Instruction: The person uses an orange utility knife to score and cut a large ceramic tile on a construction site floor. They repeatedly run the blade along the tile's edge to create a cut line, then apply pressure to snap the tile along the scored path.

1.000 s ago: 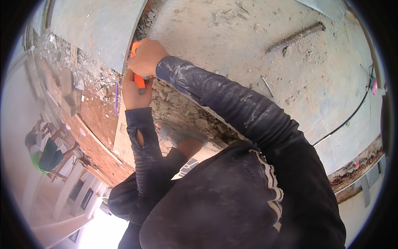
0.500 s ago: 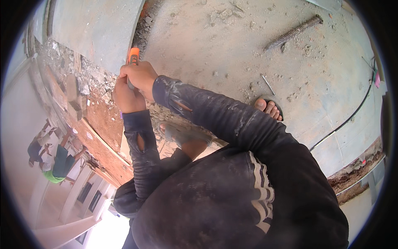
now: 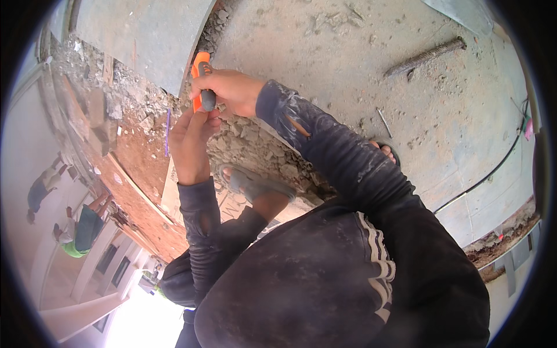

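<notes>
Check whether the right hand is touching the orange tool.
Touching: the head view shows the right hand gripping the orange tool across its middle.

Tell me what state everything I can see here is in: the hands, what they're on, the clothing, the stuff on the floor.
Orange-and-gray tool: held
Right hand: gripping the tool
Left hand: fingers at the tool's near end, grip unclear
Right sleeve: dusty, slit gaping near the cuff
Left gray sandal: worn
Rubble: broken, loose
Ridged rod: lying flat
</notes>
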`<state>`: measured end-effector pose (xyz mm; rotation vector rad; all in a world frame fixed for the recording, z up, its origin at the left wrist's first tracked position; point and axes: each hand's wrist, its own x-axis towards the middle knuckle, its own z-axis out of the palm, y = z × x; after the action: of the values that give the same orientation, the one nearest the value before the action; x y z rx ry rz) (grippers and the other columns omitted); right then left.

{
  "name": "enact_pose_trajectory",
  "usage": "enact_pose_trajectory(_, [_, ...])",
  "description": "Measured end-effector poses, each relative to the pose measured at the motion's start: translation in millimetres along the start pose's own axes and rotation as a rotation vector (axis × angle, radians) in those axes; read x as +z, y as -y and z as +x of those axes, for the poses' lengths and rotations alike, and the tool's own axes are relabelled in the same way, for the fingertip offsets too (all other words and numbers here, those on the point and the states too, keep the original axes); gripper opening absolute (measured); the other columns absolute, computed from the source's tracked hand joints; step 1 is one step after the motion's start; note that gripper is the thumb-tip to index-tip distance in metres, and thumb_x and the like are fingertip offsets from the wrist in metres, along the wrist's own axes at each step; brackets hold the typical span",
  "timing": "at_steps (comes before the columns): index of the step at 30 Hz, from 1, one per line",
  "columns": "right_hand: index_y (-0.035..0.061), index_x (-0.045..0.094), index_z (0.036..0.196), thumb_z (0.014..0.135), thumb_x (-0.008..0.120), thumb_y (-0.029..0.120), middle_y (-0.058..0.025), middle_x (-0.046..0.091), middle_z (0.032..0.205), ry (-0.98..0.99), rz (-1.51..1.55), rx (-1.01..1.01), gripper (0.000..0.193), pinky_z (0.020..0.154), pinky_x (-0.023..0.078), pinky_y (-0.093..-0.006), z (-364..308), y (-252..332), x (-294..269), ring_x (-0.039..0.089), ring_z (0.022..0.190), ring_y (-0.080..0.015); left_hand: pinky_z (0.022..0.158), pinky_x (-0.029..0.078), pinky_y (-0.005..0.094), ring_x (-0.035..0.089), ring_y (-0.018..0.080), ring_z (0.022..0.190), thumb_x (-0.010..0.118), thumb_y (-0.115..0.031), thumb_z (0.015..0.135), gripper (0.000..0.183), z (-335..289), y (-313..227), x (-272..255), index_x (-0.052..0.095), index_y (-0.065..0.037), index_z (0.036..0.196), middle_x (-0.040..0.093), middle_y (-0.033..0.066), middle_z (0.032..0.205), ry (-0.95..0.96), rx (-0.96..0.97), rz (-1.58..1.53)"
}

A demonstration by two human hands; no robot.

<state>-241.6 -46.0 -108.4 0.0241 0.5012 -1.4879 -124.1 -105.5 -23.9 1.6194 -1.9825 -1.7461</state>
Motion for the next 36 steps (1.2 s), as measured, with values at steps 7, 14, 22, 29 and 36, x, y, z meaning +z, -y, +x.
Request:
enact_pose_trajectory(7, [0.0102, 0.055, 0.093, 0.07, 0.066, 0.024, -0.0036, 0.054, 0.088, -0.044, -0.195, -0.005, 0.029, 0.078, 0.04, -0.0478, 10.3, 2.8, 11.8, 0.05, 0.089, -0.0169, 0.069, 0.051, 0.0244, 0.065, 0.0157, 0.076, 0.056, -0.017, 0.091, 0.027, 8.1, 7.6, -29.2, 0.059, 0.004, 0.107, 0.066, 0.0134, 0.091, 0.0, -0.038, 0.118])
enact_pose_trajectory(14, [-0.001, 0.054, 0.085, 0.063, 0.066, 0.01, -0.005, 0.048, 0.064, -0.322, 0.047, -0.188, 0.028, 0.044, 0.037, -0.0309, 30.1, -23.9, 22.3, 0.046, 0.052, -0.0137, 0.066, 0.052, 0.0243, 0.066, 0.0162, 0.074, 0.056, -0.022, 0.092, 0.031, 3.6, 1.3, -13.7, 0.059, 0.005, 0.109, 0.066, 0.015, 0.092, 0.087, -0.073, 0.218])
enact_pose_trajectory(22, [0.0063, 0.05, 0.079, 0.069, 0.061, 0.008, -0.003, 0.045, 0.064, -0.171, 0.42, -0.056, 0.015, 0.047, 0.037, -0.0282, 21.3, -16.0, 23.6, 0.045, 0.056, -0.0136, 0.056, 0.045, 0.0207, 0.063, 0.0125, 0.064, 0.057, -0.028, 0.092, 0.035, 0.1, -22.3, -22.3, 0.062, 0.005, 0.103, 0.067, 0.0114, 0.079, 0.139, -0.073, 0.39])
enact_pose_trajectory(29, [0.0073, 0.044, 0.07, 0.07, 0.059, 0.008, -0.0016, 0.045, 0.059, 0.002, 0.316, 0.093, 0.015, 0.046, 0.037, -0.026, 6.5, 10.5, -17.8, 0.045, 0.052, -0.011, 0.053, 0.04, 0.0185, 0.057, 0.0077, 0.058, 0.058, -0.032, 0.091, 0.032, 20.1, -56.4, -34.4, 0.068, -0.002, 0.091, 0.064, 0.0033, 0.069, -0.015, 0.03, 0.582])
enact_pose_trajectory(36, [0.0014, 0.043, 0.097, 0.071, 0.058, 0.009, -0.0064, 0.049, 0.074, 0.196, 0.448, 0.275, 0.031, 0.046, 0.036, -0.0234, 5.5, 20.0, -50.5, 0.045, 0.056, -0.0106, 0.088, 0.044, 0.0349, 0.056, 0.0272, 0.107, 0.063, -0.039, 0.085, 0.054, 95.4, -33.9, -45.5, 0.056, 0.003, 0.118, 0.057, 0.0212, 0.116, -0.192, 0.468, 0.92])
